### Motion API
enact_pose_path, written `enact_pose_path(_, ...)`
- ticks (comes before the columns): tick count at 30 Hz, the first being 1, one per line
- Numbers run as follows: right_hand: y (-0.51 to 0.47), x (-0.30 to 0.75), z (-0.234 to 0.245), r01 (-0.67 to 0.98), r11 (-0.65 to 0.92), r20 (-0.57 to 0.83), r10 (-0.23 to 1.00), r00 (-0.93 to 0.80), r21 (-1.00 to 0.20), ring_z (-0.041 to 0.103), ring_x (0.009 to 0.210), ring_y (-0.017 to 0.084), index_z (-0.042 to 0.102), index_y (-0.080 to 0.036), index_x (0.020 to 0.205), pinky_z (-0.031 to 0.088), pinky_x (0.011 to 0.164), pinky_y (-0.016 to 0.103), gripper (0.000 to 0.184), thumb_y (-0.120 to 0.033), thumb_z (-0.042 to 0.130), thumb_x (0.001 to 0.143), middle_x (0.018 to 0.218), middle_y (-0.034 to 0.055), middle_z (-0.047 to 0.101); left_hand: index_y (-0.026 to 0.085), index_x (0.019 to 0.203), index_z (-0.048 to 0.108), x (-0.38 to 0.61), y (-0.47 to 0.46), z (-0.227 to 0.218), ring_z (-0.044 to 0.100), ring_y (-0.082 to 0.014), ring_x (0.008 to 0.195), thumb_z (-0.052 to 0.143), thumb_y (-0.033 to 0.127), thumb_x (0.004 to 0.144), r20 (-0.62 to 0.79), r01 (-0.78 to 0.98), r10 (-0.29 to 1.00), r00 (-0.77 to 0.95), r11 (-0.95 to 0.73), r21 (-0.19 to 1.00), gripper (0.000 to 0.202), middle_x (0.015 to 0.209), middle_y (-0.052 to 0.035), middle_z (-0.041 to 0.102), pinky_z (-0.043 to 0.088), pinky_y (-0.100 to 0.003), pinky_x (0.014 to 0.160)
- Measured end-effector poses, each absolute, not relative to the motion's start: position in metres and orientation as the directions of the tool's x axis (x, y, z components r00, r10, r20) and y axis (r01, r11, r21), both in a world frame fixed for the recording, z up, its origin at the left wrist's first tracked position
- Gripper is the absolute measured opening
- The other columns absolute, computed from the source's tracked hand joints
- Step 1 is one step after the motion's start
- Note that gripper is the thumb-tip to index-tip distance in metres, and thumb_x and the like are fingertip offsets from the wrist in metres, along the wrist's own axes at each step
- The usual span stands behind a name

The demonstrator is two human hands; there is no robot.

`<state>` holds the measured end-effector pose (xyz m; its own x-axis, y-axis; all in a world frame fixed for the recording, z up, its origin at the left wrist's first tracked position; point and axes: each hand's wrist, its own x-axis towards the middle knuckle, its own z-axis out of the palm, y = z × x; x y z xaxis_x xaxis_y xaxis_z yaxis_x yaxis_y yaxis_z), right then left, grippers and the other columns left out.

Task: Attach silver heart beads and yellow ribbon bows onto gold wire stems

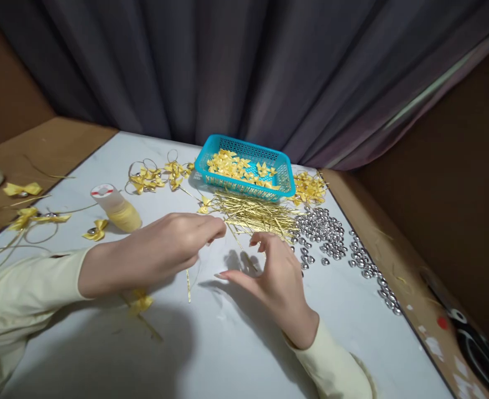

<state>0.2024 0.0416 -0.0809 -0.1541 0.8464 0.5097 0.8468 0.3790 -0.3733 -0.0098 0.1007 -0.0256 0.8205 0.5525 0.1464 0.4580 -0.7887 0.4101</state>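
My left hand (165,246) hovers over the white table (236,343) with its fingertips pinched together on a thin gold strip (188,285) that hangs down from it. My right hand (271,277) rests on the table just right of it, thumb out and fingers curled, touching the near edge of a pile of gold strips (256,213). Nothing shows inside the right hand. A yellow ribbon bow (141,303) lies under my left wrist.
A blue basket (284,180) of yellow bows stands behind the strips. Silver beads (323,230) spread to the right, more bows (309,188) beside the basket. A spool of yellow thread (117,209) and finished bows (148,178) lie left. Scissors (477,349) sit at the far right edge.
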Motion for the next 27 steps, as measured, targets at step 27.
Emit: enact_pose_path(27, 0.041, 0.206, -0.061, 0.332, 0.118, 0.008, 0.949, -0.314, -0.936, 0.063, 0.067, 0.014, 0.065, -0.020, 0.075, 0.047, 0.067, 0.026, 0.030, -0.026, 0.045, 0.096, 0.072, 0.0010, 0.071, 0.021, 0.090, 0.050, -0.013, 0.106, -0.028, 0.053, -0.0182, 0.064, 0.039, 0.004, 0.076, 0.177, 0.426, 0.560, 0.809, -0.766, 0.481, 0.024, 0.076, -0.0018, 0.057, 0.034, -0.029, 0.058)
